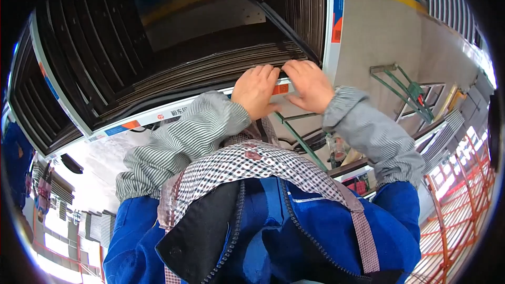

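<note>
A black rubber strip [278,20] runs along the inner edge of a pale metal frame [332,55] and crosses the opening diagonally from the near right corner. Both hands are at the frame's near side, close to that corner. My left hand [256,91] curls over the edge, fingertips down on the strip and thumb on the near face. Beside it, almost touching, my right hand [309,87] bends its fingers over the same edge, its thumb reaching toward the left. The strip beneath the fingers is hidden.
Dark brown frames [105,42] are stacked inside and below the pale one. A similar frame [50,87] stands at the left. Green metal stands [397,87] rest on the floor at right, near orange-red railings [447,215]. Another person [42,192] shows at far left.
</note>
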### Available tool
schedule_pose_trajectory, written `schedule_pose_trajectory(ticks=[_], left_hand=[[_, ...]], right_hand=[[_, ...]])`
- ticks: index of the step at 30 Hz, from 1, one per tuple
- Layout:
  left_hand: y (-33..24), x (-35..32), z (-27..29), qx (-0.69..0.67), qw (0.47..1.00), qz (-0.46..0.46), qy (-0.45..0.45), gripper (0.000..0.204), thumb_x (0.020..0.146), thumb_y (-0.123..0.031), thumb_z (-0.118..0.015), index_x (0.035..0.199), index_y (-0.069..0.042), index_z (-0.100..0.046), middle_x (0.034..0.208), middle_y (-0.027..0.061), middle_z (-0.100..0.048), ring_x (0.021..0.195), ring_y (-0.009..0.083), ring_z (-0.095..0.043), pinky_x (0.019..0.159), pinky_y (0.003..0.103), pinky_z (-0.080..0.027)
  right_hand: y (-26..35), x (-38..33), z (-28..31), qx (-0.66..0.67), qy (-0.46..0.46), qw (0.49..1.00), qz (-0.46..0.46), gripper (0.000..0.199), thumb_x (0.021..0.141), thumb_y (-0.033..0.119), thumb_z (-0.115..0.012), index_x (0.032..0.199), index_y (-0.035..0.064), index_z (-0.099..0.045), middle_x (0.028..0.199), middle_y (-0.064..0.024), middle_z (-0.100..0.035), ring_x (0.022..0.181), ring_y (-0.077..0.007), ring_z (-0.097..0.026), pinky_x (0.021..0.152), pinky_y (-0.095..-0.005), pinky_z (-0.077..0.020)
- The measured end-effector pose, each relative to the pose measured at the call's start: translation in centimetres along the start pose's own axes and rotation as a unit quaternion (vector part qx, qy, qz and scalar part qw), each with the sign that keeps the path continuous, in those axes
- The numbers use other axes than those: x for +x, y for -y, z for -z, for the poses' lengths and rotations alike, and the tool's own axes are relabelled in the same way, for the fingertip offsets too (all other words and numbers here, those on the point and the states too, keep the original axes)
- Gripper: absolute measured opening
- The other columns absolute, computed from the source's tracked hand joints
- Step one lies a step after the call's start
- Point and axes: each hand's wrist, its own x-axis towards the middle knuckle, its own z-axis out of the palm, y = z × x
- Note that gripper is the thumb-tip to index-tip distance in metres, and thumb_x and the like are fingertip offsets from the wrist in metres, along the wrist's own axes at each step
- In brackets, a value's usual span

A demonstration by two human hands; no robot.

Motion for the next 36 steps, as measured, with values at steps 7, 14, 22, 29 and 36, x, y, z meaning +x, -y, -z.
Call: schedule_pose_trajectory(ticks=[7, 14, 22, 29, 36], left_hand=[[1.2, 0.3, -2.0, 0.072, 0.995, -0.069, -0.03, 0.047, 0.066, -0.009, -0.068, 0.112, -0.003, -0.059, 0.104, 0.0092, -0.06, 0.101, 0.0245, -0.059, 0.093, 0.035, -0.046], [1.3, -0.7, -0.4, 0.084, 0.983, -0.077, -0.145, 0.057, 0.061, -0.008, -0.073, 0.117, -0.003, -0.058, 0.115, 0.0092, -0.059, 0.11, 0.0268, -0.055, 0.098, 0.037, -0.045], [2.2, -2.0, 0.3, 0.058, 0.992, -0.087, -0.077, 0.047, 0.065, -0.006, -0.071, 0.11, -0.006, -0.059, 0.119, 0.0084, -0.056, 0.112, 0.0268, -0.053, 0.098, 0.039, -0.043], [2.2, -2.2, 0.4, 0.033, 0.996, -0.044, -0.073, 0.046, 0.066, -0.007, -0.073, 0.11, -0.008, -0.06, 0.122, 0.0082, -0.054, 0.113, 0.0255, -0.053, 0.1, 0.039, -0.04], [2.8, -2.1, 1.3, 0.079, 0.995, -0.051, -0.014, 0.06, 0.068, -0.012, -0.076, 0.124, -0.011, -0.056, 0.125, 0.0068, -0.054, 0.121, 0.0251, -0.049, 0.104, 0.041, -0.037]], right_hand=[[-0.8, 0.1, -2.7, -0.052, -0.135, 0.99, 0.004, 0.044, 0.056, 0.009, -0.073, 0.097, 0.0032, -0.059, 0.099, -0.0088, -0.061, 0.093, -0.0278, -0.061, 0.085, -0.0387, -0.0475], [0.1, 0.2, -3.0, -0.056, -0.188, 0.98, -0.021, 0.051, 0.059, 0.011, -0.074, 0.107, 0.0049, -0.059, 0.107, -0.0089, -0.061, 0.101, -0.0262, -0.06, 0.092, -0.0406, -0.0462], [0.0, 0.2, -2.8, -0.044, -0.163, 0.984, 0.054, 0.05, 0.058, 0.003, -0.069, 0.108, 0.0042, -0.064, 0.113, -0.0069, -0.063, 0.105, -0.0252, -0.061, 0.091, -0.0401, -0.0472], [0.6, 0.4, -3.2, -0.039, -0.18, 0.983, 0.004, 0.043, 0.063, 0.005, -0.071, 0.106, 0.0093, -0.065, 0.111, -0.0049, -0.063, 0.103, -0.0244, -0.06, 0.091, -0.0399, -0.0461], [1.3, 0.9, -2.9, -0.037, -0.141, 0.989, -0.022, 0.046, 0.064, 0.003, -0.072, 0.108, 0.0091, -0.063, 0.111, -0.0058, -0.061, 0.107, -0.0262, -0.057, 0.096, -0.0404, -0.0414]])
